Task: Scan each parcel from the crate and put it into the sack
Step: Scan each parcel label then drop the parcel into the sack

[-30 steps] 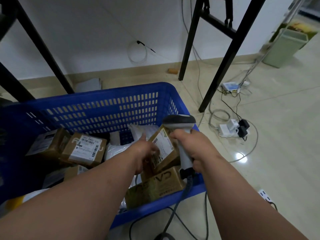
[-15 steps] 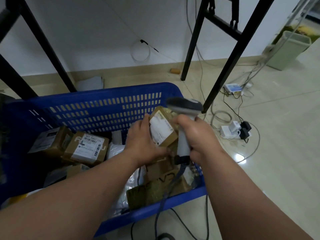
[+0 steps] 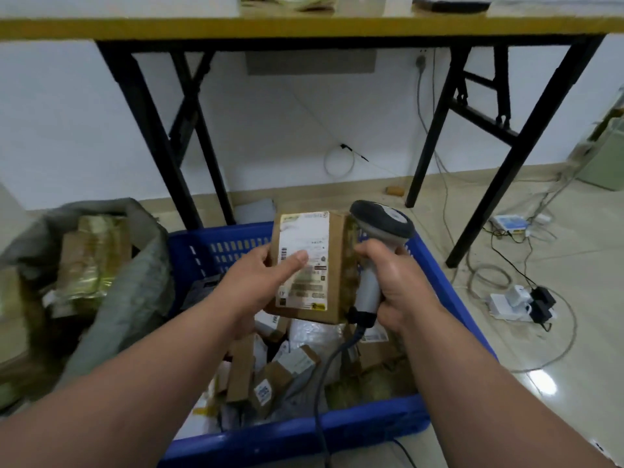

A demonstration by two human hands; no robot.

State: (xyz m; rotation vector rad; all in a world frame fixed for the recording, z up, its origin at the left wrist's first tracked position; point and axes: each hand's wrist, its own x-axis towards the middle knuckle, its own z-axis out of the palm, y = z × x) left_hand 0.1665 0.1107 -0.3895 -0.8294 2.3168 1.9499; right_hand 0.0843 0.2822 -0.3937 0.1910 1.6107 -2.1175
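Parcel (image 3: pixel 332 265) above crowded crate (image 3: pixel 449 292), beside sack (image 3: pixel 135 292)

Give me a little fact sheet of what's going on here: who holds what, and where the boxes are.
left hand: holds the cardboard parcel up over the crate, thumb lying across its white label
right hand: grip round the handle of the barcode scanner, right beside the parcel
crate: blue plastic, on the floor, many parcels left inside
sack: grey, open, left of the crate, with parcels inside
scanner cable: hangs down over the crate's near edge
background: black-legged table, wall, power strips on the floor
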